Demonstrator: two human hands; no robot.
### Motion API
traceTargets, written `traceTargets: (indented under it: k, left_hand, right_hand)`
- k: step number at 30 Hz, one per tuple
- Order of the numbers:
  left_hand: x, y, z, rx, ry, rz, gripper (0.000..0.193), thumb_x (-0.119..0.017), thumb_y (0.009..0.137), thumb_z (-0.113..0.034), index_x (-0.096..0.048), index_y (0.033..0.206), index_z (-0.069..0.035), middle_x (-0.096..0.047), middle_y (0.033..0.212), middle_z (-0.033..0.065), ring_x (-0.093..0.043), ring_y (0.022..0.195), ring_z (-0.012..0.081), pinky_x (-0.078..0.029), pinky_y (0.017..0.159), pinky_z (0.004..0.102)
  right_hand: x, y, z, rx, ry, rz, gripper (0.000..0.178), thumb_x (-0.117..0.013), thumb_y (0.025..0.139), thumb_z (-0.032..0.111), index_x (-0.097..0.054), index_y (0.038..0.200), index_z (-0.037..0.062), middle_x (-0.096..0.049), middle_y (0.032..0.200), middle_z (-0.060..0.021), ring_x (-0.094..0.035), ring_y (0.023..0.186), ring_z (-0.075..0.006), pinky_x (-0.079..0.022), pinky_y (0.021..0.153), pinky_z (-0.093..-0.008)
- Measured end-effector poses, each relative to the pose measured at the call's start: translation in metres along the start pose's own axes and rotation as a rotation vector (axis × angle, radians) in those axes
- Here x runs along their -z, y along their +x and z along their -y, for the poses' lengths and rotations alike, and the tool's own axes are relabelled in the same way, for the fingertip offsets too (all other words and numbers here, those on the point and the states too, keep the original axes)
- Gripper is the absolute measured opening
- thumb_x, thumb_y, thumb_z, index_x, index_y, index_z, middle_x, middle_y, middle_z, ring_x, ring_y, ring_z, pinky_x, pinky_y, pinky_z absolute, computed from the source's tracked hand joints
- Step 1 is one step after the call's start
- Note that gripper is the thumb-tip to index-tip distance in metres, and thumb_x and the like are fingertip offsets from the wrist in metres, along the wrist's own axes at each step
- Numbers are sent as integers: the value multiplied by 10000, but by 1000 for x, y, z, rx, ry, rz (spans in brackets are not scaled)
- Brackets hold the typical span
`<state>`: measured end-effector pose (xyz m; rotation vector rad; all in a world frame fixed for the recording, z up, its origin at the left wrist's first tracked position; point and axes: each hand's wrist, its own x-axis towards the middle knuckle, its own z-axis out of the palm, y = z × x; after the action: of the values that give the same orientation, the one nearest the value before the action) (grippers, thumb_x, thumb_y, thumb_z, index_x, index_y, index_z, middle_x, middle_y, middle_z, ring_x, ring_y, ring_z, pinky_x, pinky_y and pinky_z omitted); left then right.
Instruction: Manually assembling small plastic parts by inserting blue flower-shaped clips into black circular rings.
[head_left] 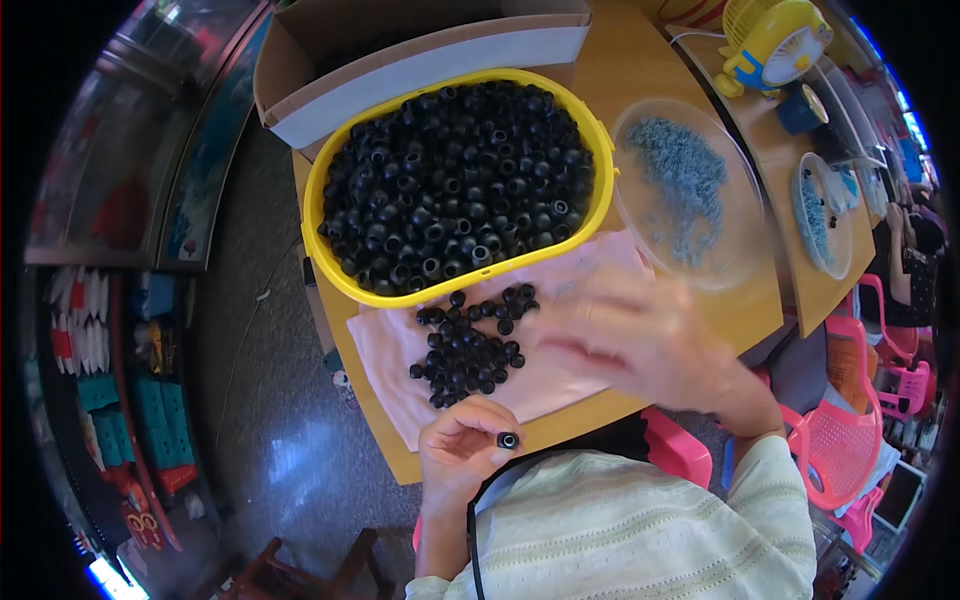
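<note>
My left hand (455, 447) is closed at the table's front edge, pinching a small round black cap (508, 440) with a pale ring in its hollow end between thumb and fingers. My right hand (640, 335) hovers over the pink cloth (385, 350), smeared by motion, so its fingers cannot be made out. Between the hands and the tub lies a loose pile of the same black caps (465, 355) on the cloth. Behind the pile a yellow oval tub (312, 215) is filled with many more black caps.
A clear round tray (745, 215) of small blue-grey pieces (675, 170) stands right of the tub. Behind the tub is an open cardboard box (430, 70). A smaller tray (840, 235) and a yellow fan (785, 50) are farther right. Pink chairs (840, 440) stand beside the table.
</note>
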<state>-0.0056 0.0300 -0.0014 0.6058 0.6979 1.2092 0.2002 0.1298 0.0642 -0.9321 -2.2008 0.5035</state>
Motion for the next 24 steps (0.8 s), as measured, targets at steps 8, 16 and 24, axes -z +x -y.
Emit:
traceTargets:
  k: [8, 16, 24]
  left_hand:
    - [3, 1, 6, 55, -14, 45, 188, -695, 756, 75, -617, 924, 42, -606, 919, 145, -608, 839, 204, -522, 739, 309]
    - [-4, 4, 3, 29, 106, -10, 173, -711, 732, -12, -608, 868, 14, -593, 823, 132, -604, 708, 189, -518, 658, 290]
    - [2, -1, 7, 41, 29, 93, 220, -673, 753, 108, -620, 955, 40, -603, 953, 143, -601, 888, 194, -496, 807, 306]
  right_hand:
    - [42, 57, -49, -187, -513, -53, 91, -654, 786, 109, -647, 847, 42, -618, 819, -68, -627, 771, -267, -499, 669, -367]
    - [12, 81, -83, -40, -480, -64, 87, -625, 796, 87, -651, 868, 46, -617, 880, -71, -633, 800, -264, -519, 705, -369]
    - [4, 89, -87, 1, -605, -21, 125, -651, 803, 97, -643, 925, 67, -603, 927, -46, -629, 833, -253, -525, 726, -360]
